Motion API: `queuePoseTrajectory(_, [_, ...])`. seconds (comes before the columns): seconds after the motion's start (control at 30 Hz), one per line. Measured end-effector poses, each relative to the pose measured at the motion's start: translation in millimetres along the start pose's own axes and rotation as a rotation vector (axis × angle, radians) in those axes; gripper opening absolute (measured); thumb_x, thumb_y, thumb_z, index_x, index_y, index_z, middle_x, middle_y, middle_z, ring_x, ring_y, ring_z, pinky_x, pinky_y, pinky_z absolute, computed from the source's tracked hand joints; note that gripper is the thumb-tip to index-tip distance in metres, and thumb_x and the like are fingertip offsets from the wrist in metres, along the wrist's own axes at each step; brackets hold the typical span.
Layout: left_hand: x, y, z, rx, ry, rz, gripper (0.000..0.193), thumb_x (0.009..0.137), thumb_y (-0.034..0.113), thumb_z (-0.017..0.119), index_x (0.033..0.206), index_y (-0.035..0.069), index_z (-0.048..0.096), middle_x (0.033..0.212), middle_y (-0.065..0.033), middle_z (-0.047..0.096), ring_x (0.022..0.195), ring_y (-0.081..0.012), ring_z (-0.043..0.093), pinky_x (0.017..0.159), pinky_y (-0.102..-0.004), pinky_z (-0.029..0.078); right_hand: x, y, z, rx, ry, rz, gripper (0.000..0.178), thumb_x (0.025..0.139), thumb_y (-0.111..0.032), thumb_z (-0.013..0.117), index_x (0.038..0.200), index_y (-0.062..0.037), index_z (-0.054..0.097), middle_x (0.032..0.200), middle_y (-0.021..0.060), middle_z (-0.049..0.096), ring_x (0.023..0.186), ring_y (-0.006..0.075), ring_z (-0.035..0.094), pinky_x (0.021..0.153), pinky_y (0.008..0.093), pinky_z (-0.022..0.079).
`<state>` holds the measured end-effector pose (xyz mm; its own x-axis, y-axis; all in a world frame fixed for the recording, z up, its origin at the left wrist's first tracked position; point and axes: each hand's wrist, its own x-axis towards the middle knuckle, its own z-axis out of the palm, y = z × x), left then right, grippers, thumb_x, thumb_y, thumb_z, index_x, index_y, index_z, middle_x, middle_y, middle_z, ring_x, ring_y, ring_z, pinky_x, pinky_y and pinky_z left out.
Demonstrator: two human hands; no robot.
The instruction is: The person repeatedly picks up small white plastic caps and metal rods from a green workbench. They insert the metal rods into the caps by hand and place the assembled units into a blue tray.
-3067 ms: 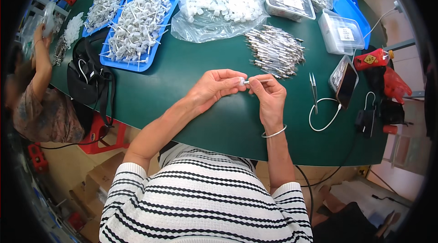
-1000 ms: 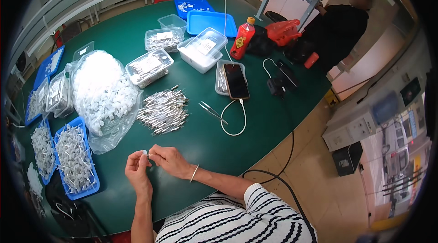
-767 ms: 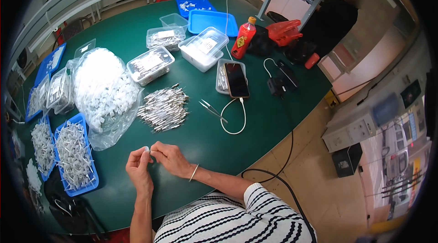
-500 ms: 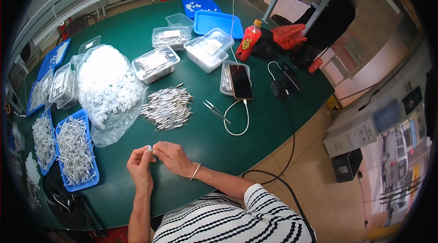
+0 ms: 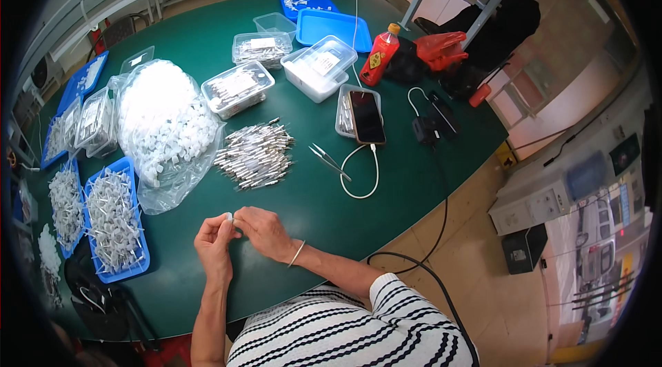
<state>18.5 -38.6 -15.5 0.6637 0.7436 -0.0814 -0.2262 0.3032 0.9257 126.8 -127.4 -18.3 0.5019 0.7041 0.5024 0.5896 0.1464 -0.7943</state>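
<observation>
Above the green table's near part, my two hands meet fingertip to fingertip. My left hand (image 5: 215,239) is closed in a pinch on a small white plastic piece (image 5: 229,216). Pressed up against it, my right hand (image 5: 263,232) is closed too; what sits between its fingertips is mostly hidden, perhaps a thin metal part. A pile of slim metal pins (image 5: 255,154) lies just beyond the hands. To its left, a clear plastic bag (image 5: 176,191) spills over with small white plastic pieces (image 5: 165,125). Metal tweezers (image 5: 329,161) rest to the right of the pins.
Blue trays (image 5: 143,256) of white-headed pins stand at the left. Clear tubs (image 5: 238,87) of metal parts are farther back, near an empty blue tray (image 5: 334,29) and a red bottle (image 5: 380,56). A phone (image 5: 366,118) with a white cable lies right. Someone in black (image 5: 507,25) sits beyond.
The view has shifted slightly. My hands stay joined around the small white piece, with the right fingers drawn a little closer over it. The person beyond has turned their head.
</observation>
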Motion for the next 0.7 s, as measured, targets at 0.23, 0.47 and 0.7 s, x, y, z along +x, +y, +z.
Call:
queuePoseTrajectory(0.23, [3,8,5,0.025,0.012,0.057,0.015,0.09,0.007,0.063,0.102,-0.001,0.063,0.087,-0.0029,0.064,0.073,-0.0082,0.058,0.068,-0.022,0.049,7,-7,0,0.145,0.005,0.047,0.016,0.093,-0.013,0.053,0.082,-0.0029,0.049,0.071,0.011,0.05,0.068,0.0303,0.053,0.061,0.0403,0.043])
queuePoseTrajectory(0.47, [-1,7,11,-0.086,0.039,0.033,0.015,0.09,0.005,0.062,0.104,-0.001,0.063,0.088,-0.0024,0.063,0.072,-0.0084,0.057,0.067,-0.0219,0.048,5,-8,4,0.163,0.048,0.071,0.009,0.091,-0.009,0.056,0.084,-0.0024,0.053,0.074,0.0107,0.052,0.068,0.028,0.054,0.061,0.0371,0.044])
queuePoseTrajectory(0.7, [0,8,9,-0.096,0.038,0.003,0.012,0.091,0.004,0.06,0.101,-0.001,0.061,0.084,-0.0016,0.059,0.07,-0.0085,0.053,0.066,-0.0219,0.047,4,-4,1,0.137,0.052,0.007,0.005,0.089,-0.005,0.058,0.086,-0.0021,0.057,0.075,0.0092,0.054,0.066,0.0247,0.055,0.06,0.0352,0.045])
